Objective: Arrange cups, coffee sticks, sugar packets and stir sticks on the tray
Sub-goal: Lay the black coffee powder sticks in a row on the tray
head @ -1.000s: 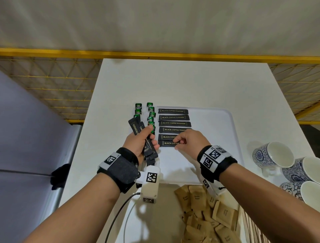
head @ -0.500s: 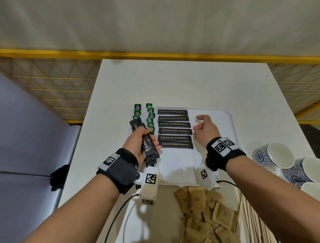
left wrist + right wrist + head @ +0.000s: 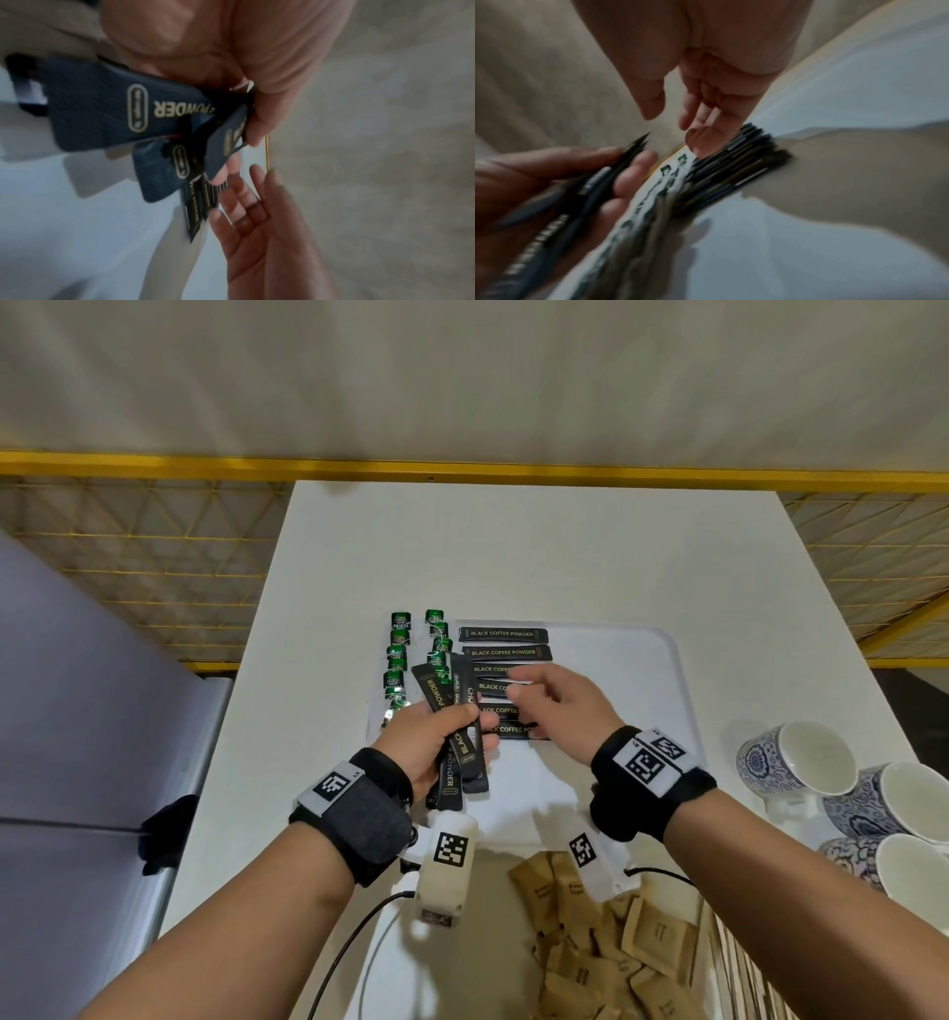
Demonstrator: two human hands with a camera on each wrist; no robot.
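My left hand (image 3: 436, 731) grips a fanned bunch of black coffee sticks (image 3: 454, 726) over the left edge of the white tray (image 3: 662, 690); the same bunch fills the left wrist view as coffee sticks (image 3: 107, 109). Several more black coffee sticks (image 3: 506, 652) lie in a neat column on the tray. My right hand (image 3: 552, 698) hovers above that column with loosely curled fingers and holds nothing, a short way from the bunch. In the right wrist view the right hand (image 3: 680, 113) is blurred, with the held sticks (image 3: 588, 182) at lower left.
Green packets (image 3: 398, 660) lie in two columns left of the tray. Brown sugar packets (image 3: 601, 932) fill a container at the near edge. Blue-patterned cups (image 3: 801, 762) lie at the right. A yellow rail (image 3: 462, 469) runs behind the white table (image 3: 513, 546).
My right hand has come back left from the tray's right side toward the bunch. My left hand has lifted slightly and the sticks in it have fanned out.
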